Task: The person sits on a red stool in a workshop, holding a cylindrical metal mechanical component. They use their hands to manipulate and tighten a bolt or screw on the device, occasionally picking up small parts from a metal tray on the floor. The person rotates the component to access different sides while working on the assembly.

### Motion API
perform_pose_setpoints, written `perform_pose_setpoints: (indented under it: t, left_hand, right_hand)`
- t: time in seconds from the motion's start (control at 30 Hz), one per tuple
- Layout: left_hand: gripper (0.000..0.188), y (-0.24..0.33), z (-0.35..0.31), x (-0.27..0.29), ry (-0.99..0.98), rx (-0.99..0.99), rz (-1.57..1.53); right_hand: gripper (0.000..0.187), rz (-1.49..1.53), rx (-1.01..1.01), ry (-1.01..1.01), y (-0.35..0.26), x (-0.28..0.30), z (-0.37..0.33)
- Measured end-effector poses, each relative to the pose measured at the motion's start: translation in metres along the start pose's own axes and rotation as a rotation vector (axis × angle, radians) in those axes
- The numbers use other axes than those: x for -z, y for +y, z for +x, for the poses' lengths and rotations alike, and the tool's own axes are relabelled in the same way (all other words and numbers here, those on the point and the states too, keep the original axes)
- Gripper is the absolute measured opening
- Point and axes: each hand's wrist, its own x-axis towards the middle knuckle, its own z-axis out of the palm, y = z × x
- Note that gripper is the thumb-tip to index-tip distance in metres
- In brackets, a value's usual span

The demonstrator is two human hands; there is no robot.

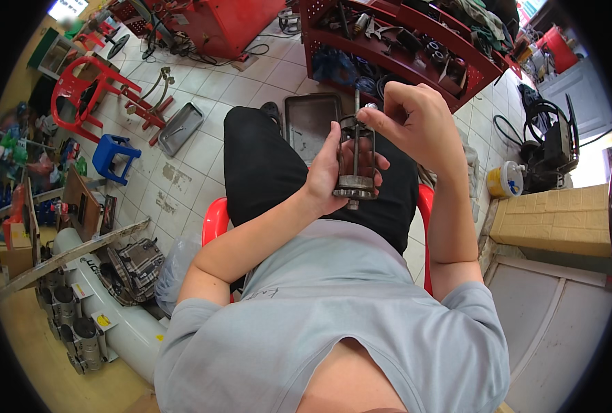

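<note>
Head view | left hand wraps grey metal rod-framed cylinder | right hand at its top, pinch unclear | likely adjusting; next needs steadiness

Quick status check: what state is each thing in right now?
Metal rod-cage tool: held up in the air
Left hand: wrapped around its side
Right hand: bent, thumb at its upper end; grip unclear
Dark tray: lying flat
Blue stool: standing upright
Red tool cart: shelves loaded
</note>
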Motion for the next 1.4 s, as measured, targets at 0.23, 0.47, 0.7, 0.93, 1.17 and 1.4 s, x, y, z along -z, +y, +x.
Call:
perform_pose_setpoints:
  t: [0.23,0.47,0.7,0.93,1.17,1.4]
  left_hand:
    - [0.059,0.000,-0.001,0.000,-0.012,-0.019,0.021]
    - [0.059,0.000,0.001,-0.001,-0.025,-0.014,0.007]
    - [0.058,-0.001,0.000,0.000,-0.015,-0.012,0.004]
    - [0.057,0.001,0.000,0.000,0.000,-0.004,-0.009]
    - [0.058,0.000,0.000,-0.002,0.003,-0.010,0.012]
    - [0.058,0.000,0.000,-0.001,-0.014,-0.017,0.018]
  right_hand:
    - [0.020,0.054,0.028,0.033,0.001,-0.004,0.001]
    - [0.021,0.242,0.084,0.098,0.003,-0.007,-0.002]
    - [0.019,0.148,0.049,0.085,-0.002,-0.004,0.000]
    - [0.016,0.089,-0.004,0.032,-0.002,-0.001,0.001]
    - [0.017,-0.026,-0.162,-0.113,-0.002,0.002,0.000]
    - [0.017,0.075,-0.030,-0.031,0.001,-0.001,-0.002]
